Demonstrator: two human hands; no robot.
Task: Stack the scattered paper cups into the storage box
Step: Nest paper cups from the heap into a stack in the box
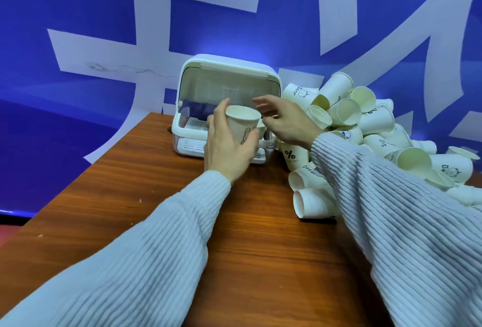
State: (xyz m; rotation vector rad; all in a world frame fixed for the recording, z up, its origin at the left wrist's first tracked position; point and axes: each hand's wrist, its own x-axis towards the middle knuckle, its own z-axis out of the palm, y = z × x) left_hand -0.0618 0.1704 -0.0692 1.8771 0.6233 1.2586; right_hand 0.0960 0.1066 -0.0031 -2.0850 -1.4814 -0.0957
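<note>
The left hand [229, 144] grips an upright paper cup [243, 126], mouth up for nesting, just before the open storage box [224, 105]. The right hand [284, 123] hovers beside it, fingers loosely spread and apparently empty; the cup pile [365, 123] lies beyond its wrist.

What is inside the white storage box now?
Inside the storage box I see white slotted trays and no stacked cups. The left hand and its paper cup cover the middle part.
</note>
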